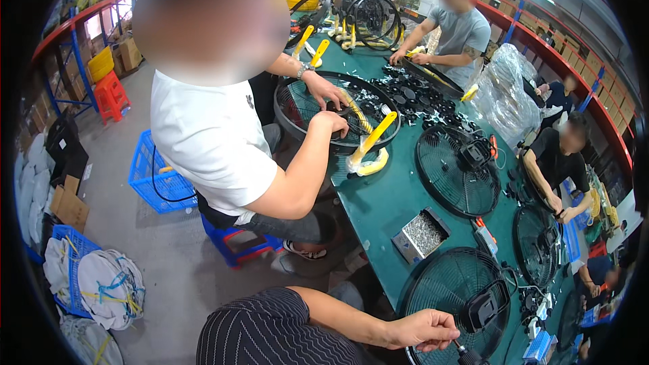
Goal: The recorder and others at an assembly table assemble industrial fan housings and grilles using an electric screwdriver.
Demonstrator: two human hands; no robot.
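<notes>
My left hand [427,329] reaches to the right from a dark striped sleeve [270,331] at the bottom of the view. Its fingers are curled around a thin dark tool [462,352] that points down at the near rim of a black round fan guard [454,304] with a black motor block at its middle. The guard lies flat on the green table [392,196]. A small metal tray of screws [423,233] sits just beyond the guard. My right hand is out of view.
A person in a white shirt [209,135] sits at the table's left, both hands on another black guard [334,111] beside yellow parts [370,152]. More guards [456,169] and workers line the table. A blue crate [152,172], a red stool and sacks [108,287] stand on the floor.
</notes>
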